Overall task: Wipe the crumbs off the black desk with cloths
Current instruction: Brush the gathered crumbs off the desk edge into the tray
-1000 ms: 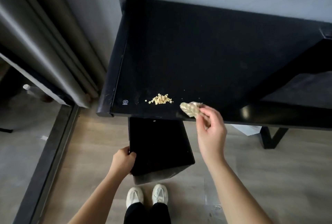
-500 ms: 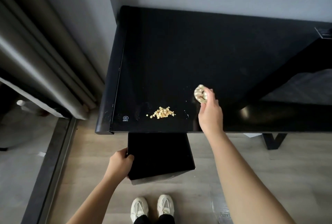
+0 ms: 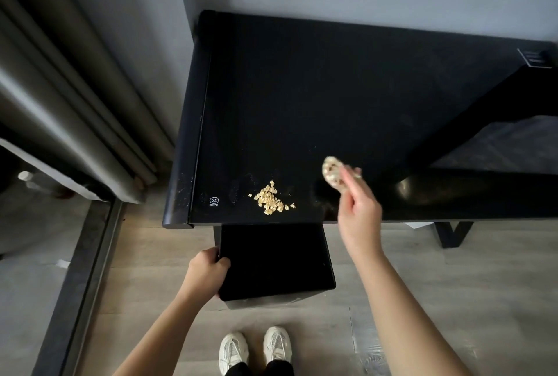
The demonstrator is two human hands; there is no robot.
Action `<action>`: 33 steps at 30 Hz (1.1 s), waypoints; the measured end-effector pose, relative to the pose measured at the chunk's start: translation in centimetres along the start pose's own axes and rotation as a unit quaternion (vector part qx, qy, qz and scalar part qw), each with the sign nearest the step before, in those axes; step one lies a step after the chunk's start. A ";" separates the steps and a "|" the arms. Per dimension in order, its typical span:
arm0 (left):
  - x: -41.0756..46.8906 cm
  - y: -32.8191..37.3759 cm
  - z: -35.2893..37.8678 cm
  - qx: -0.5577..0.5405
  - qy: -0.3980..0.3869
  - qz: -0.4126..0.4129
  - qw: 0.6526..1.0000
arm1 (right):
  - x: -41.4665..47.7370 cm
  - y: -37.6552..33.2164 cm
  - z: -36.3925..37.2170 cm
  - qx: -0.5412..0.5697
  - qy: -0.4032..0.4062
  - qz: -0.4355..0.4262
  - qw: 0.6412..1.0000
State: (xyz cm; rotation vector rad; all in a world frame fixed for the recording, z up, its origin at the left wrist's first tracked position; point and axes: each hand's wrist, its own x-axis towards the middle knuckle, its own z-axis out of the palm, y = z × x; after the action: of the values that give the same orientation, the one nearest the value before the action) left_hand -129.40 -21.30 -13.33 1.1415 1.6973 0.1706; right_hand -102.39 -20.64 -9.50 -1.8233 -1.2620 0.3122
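Crumbs [image 3: 270,202] lay heaped near the front edge of the black worktop [image 3: 332,88]. The right hand [image 3: 359,218] pinched what seemed a balled cloth [image 3: 330,172]; the left hand [image 3: 205,273] gripped a bin [image 3: 271,255].

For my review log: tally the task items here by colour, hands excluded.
Black: 2, the glossy black desk and the black rectangular bin.
Pale: 2, the crumpled pale cloth and the heap of yellowish crumbs.
Total: 4.
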 end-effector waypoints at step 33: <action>1.7 -1.4 -3.4 -0.001 -0.013 0.023 1.000 | 3.4 -7.1 13.2 0.048 -0.321 -0.118 0.938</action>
State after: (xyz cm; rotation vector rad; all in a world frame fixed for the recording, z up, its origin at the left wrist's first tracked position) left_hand -132.94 -19.42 -13.76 1.1779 1.6478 0.1852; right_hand -113.57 -10.25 -10.92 -1.5062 -1.8521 0.8668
